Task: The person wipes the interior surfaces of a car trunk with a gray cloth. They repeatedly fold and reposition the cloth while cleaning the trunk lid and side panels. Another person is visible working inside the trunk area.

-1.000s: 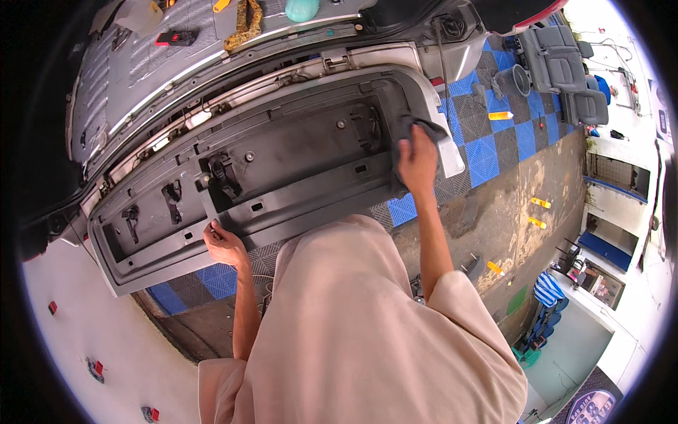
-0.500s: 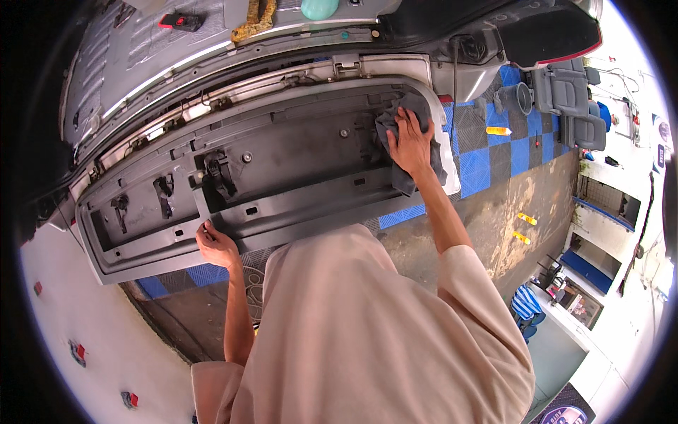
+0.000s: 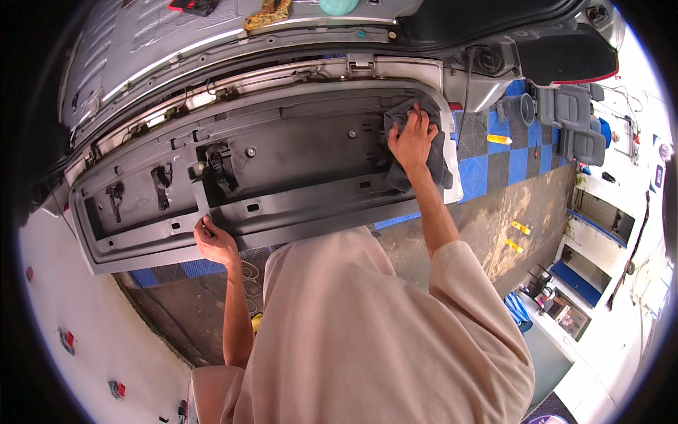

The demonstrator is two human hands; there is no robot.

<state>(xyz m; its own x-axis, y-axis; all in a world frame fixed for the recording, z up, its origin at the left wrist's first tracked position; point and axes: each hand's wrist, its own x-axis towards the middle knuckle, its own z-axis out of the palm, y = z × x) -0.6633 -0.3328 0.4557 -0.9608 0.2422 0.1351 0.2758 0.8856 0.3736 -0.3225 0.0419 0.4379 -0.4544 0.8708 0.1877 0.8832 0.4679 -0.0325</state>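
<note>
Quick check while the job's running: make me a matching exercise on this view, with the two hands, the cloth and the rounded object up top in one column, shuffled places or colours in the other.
Column one:
1. left hand
2. right hand
3. cloth
4. rounded object

Column two:
A. resting on top of the cloth
B. mint green
C. at the near edge of the panel
D. dark grey, spread over the panel's right end

Pairs: 1-C; 2-A; 3-D; 4-B

The cloth (image 3: 438, 161) lies on the panel (image 3: 300, 145) at its right end, left of the seats (image 3: 571, 106).
</note>
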